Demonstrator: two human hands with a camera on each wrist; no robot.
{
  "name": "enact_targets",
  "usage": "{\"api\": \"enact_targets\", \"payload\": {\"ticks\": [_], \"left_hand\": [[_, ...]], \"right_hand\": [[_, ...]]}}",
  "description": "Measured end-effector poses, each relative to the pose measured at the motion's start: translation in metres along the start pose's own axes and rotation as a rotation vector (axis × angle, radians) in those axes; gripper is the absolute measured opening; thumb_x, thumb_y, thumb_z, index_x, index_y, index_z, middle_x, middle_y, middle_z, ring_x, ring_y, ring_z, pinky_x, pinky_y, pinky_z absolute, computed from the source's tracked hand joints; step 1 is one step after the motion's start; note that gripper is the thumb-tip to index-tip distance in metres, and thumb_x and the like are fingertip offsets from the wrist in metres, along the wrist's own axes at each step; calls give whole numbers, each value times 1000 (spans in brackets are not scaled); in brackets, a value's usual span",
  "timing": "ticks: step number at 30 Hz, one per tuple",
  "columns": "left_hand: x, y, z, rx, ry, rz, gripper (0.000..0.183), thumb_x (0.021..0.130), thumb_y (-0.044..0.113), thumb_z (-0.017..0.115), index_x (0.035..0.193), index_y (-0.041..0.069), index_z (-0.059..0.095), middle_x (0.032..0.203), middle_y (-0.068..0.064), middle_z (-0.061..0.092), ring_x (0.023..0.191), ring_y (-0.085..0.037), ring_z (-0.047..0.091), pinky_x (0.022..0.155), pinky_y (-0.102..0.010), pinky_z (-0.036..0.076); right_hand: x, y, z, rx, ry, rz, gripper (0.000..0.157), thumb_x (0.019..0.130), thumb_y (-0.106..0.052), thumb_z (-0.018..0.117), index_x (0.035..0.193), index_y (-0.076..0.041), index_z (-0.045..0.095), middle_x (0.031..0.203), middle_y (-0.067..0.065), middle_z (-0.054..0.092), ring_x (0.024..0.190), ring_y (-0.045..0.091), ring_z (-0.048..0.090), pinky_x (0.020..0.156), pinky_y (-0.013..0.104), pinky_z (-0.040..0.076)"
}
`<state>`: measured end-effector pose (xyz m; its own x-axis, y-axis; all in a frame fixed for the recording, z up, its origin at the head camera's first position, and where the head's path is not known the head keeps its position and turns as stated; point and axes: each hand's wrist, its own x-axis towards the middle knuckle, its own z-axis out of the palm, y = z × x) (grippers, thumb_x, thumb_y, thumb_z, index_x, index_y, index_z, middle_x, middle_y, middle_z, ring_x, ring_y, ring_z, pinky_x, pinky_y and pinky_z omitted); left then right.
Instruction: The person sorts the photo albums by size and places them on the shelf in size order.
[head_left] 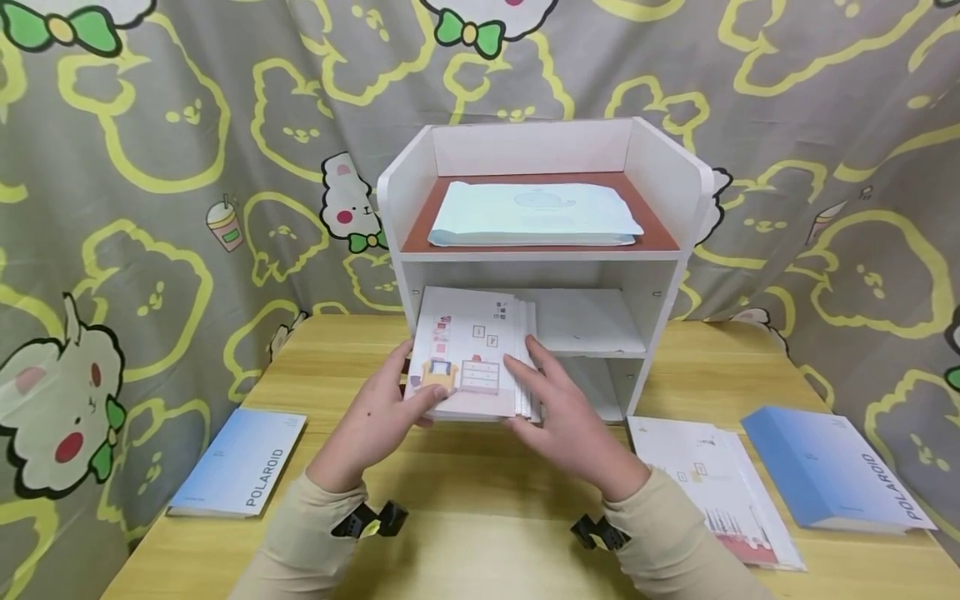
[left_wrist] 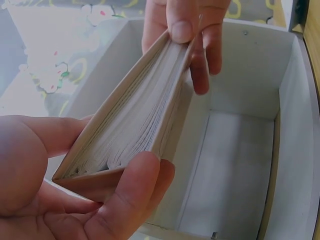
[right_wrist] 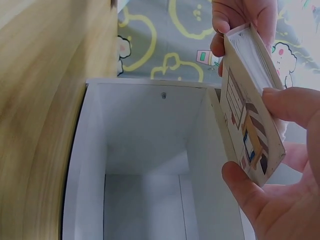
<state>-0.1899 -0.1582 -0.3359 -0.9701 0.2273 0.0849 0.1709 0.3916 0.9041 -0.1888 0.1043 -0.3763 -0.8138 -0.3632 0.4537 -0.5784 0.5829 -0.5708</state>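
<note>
A photo album point(head_left: 468, 350) with a furniture drawing on its cover is held in front of the shelf's middle compartment. My left hand point(head_left: 382, 417) grips its left end, thumb on the cover. At the opposite end my right hand point(head_left: 566, 421) holds the edge between thumb and fingers. The left wrist view shows the album's page edges point(left_wrist: 135, 110) between its two stiff covers, fanned slightly. In the right wrist view the printed cover point(right_wrist: 242, 120) faces the camera side, with fingers of both hands on the album.
The white shelf unit point(head_left: 656, 325) stands on a wooden table point(head_left: 480, 517). On its top lies a pale package point(head_left: 536, 212) with a whale print. One blue POLAROID album point(head_left: 240, 462) is at left, another blue album point(head_left: 832, 467) at right, beside a white album point(head_left: 701, 492).
</note>
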Motion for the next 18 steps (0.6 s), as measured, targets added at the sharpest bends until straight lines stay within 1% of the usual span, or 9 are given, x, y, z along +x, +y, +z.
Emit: {"api": "enact_targets", "payload": {"ticks": [7,13,18], "left_hand": [[0,0,-1,-15,20,3,71,100,27,66,159,24,26,131,-11,48,88,-26,69,73,-39,61],[1,0,-3,-27,22,26,74,101,26,65,161,23,22,132,-12,49,88,-31,70,74,-38,61],[1,-1,-4,-36,29,42,75,100,25,66,161,22,22,135,-13,48,93,-31,69,75,-37,61]], "right_hand": [[2,1,0,-11,13,-11,72,90,-25,78,153,-15,47,166,14,21,145,42,32,110,61,35],[6,1,-2,-20,30,-8,69,90,-28,78,151,-12,49,164,16,25,143,42,35,110,60,37],[9,2,-2,-13,39,-5,69,91,-32,77,151,-12,50,164,16,26,143,41,36,110,59,37]]}}
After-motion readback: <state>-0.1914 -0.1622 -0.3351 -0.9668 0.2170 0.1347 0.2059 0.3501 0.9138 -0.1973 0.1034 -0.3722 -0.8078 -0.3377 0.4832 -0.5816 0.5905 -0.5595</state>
